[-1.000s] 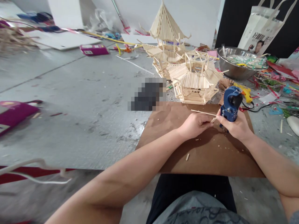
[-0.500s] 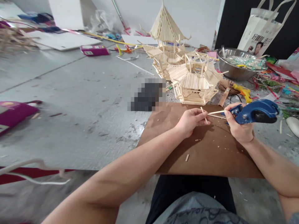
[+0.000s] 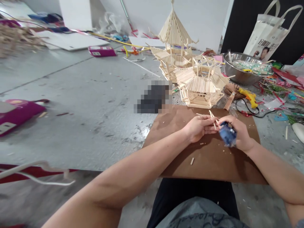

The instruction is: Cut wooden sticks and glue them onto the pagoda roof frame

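Note:
Short thin wooden sticks (image 3: 213,119) are pinched between the thumb and fingers of my left hand (image 3: 198,128), over a brown board. My right hand (image 3: 241,133) is closed around a blue hand cutter (image 3: 228,135), which is smeared by motion and turned end-on towards me. Both hands are close together, their fingertips almost meeting at the sticks. The cutter's jaws are hidden, so I cannot tell whether they touch the wood. Just beyond the hands stands a small pavilion model (image 3: 201,85) built of wooden sticks.
Behind it rises a taller stick pagoda (image 3: 175,31). A steel bowl (image 3: 247,76) of wrapped items, a yellow glue gun (image 3: 249,97) with its cable and a paper bag (image 3: 266,38) are on the right. Stick offcuts (image 3: 192,161) lie on the brown board (image 3: 180,167). Purple boxes (image 3: 102,51) sit leftward.
My right hand has moved left to my left hand, and the cutter has swung from pointing right to pointing towards me. The view has shifted slightly.

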